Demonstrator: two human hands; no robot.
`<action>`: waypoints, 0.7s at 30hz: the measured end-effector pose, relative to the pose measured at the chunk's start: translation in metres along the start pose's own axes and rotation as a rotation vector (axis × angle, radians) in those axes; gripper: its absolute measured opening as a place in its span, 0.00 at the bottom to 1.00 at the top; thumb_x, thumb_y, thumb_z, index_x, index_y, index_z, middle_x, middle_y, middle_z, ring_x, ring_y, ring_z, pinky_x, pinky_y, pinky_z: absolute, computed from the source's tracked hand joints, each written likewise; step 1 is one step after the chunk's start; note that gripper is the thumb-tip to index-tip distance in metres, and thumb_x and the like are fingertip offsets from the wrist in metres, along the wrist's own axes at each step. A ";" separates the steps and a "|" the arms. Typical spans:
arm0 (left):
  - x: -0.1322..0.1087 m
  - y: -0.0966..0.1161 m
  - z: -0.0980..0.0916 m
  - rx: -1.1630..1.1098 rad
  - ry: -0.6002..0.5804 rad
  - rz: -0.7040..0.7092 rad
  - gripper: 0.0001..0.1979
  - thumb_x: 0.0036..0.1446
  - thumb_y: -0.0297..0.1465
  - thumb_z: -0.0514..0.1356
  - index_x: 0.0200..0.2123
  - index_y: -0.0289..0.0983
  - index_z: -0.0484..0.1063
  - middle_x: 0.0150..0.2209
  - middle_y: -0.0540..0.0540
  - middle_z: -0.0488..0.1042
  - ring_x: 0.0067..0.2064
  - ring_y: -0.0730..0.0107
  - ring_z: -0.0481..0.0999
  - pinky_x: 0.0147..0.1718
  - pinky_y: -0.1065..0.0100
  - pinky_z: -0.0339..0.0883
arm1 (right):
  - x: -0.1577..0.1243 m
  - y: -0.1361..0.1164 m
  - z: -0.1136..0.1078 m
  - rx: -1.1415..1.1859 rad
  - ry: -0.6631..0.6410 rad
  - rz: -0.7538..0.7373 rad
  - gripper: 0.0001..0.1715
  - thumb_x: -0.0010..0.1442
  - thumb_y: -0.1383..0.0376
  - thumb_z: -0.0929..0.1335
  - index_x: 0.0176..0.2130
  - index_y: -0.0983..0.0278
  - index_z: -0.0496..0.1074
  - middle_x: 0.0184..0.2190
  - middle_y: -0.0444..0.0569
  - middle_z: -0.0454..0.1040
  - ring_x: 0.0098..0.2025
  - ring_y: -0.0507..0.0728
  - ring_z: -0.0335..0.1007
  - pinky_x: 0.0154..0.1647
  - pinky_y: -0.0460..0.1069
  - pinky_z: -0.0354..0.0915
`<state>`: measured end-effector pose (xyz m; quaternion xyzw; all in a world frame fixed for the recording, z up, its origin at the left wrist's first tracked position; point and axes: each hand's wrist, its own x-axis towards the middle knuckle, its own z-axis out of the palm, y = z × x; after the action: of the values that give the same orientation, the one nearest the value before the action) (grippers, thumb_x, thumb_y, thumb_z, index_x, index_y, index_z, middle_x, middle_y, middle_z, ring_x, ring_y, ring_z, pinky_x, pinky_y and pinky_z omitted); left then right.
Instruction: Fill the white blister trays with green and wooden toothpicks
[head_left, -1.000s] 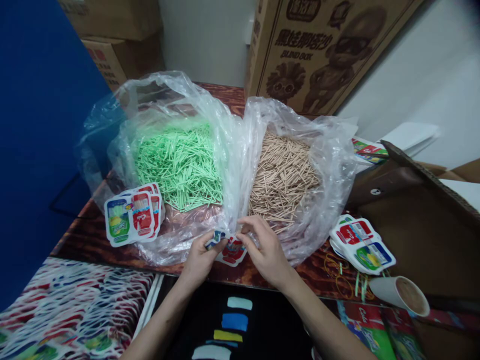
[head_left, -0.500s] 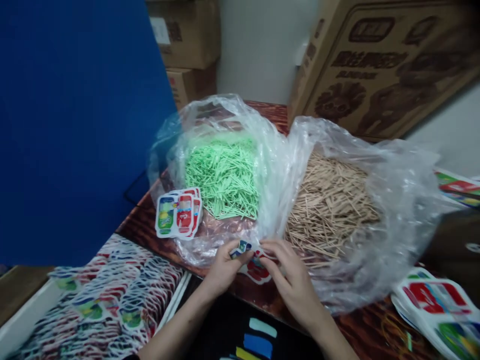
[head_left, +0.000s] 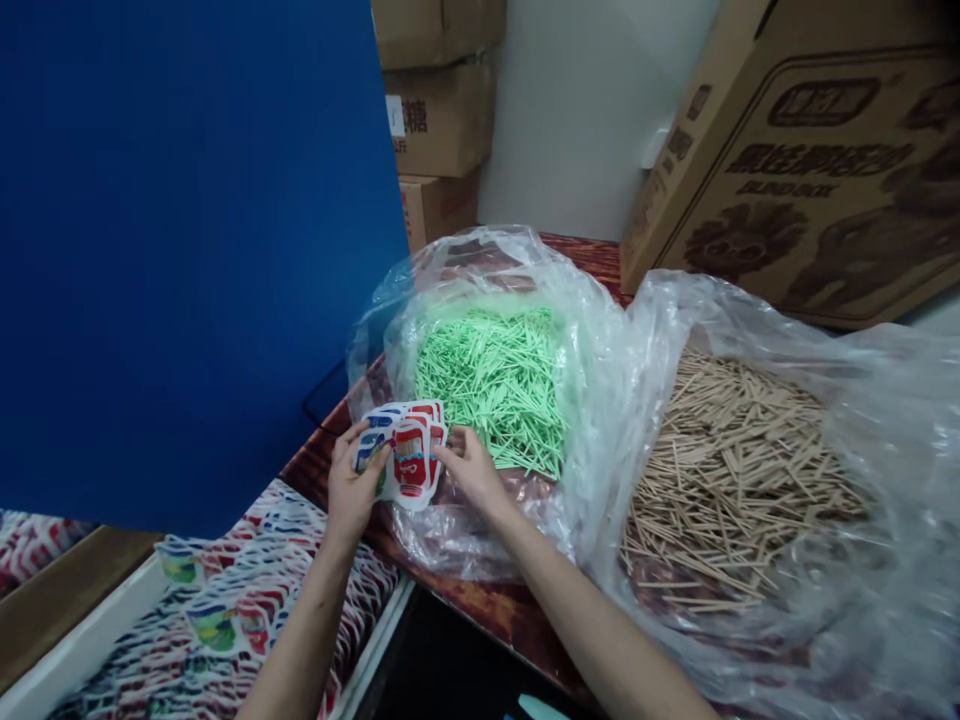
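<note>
A small stack of flat printed packets (head_left: 411, 462), with red and green-blue jar shapes and white borders, lies at the left edge of the plastic bag of green sticks. My left hand (head_left: 355, 488) is closed on the stack's left side, thumb on top. At its right edge my right hand (head_left: 474, 468) pinches the packets between thumb and fingers; the fingertips are partly hidden. Just behind the hands are the loose green sticks (head_left: 495, 385) in their clear plastic bag (head_left: 592, 370).
Brown sticks (head_left: 735, 470) fill a second clear bag on the right. A white-walled box (head_left: 90, 630) at lower left holds many similar packets. A large blue panel (head_left: 187, 250) blocks the left. Cardboard boxes (head_left: 810, 190) stand behind the wooden table (head_left: 495, 605).
Both hands have moved left from the table's front edge, where they were handling a single packet, to the stack, which they now grip. The view has shifted left.
</note>
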<state>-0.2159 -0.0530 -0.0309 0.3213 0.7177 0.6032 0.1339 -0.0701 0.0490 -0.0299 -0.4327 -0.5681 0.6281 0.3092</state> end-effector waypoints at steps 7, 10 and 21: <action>0.020 -0.046 0.005 0.114 -0.024 0.027 0.28 0.52 0.37 0.63 0.57 0.41 0.63 0.57 0.41 0.66 0.59 0.57 0.65 0.60 0.57 0.55 | 0.027 0.013 0.033 -0.028 0.020 0.011 0.17 0.45 0.61 0.73 0.36 0.62 0.69 0.30 0.43 0.75 0.34 0.56 0.72 0.36 0.50 0.67; 0.018 -0.050 0.003 0.115 -0.036 -0.033 0.35 0.50 0.38 0.65 0.60 0.43 0.58 0.60 0.41 0.63 0.60 0.55 0.64 0.60 0.56 0.55 | 0.028 0.013 0.036 -0.016 0.025 0.018 0.12 0.44 0.64 0.72 0.31 0.61 0.68 0.28 0.42 0.74 0.33 0.56 0.71 0.34 0.49 0.67; 0.002 -0.029 -0.023 -0.150 -0.108 -0.144 0.59 0.38 0.36 0.72 0.67 0.45 0.39 0.62 0.38 0.62 0.60 0.53 0.65 0.57 0.56 0.61 | 0.005 0.005 0.035 0.421 -0.224 0.081 0.24 0.36 0.69 0.74 0.35 0.61 0.65 0.26 0.38 0.73 0.26 0.52 0.68 0.27 0.45 0.65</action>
<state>-0.2393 -0.0717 -0.0527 0.2898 0.6837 0.6257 0.2389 -0.1033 0.0367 -0.0364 -0.3088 -0.4376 0.7887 0.3020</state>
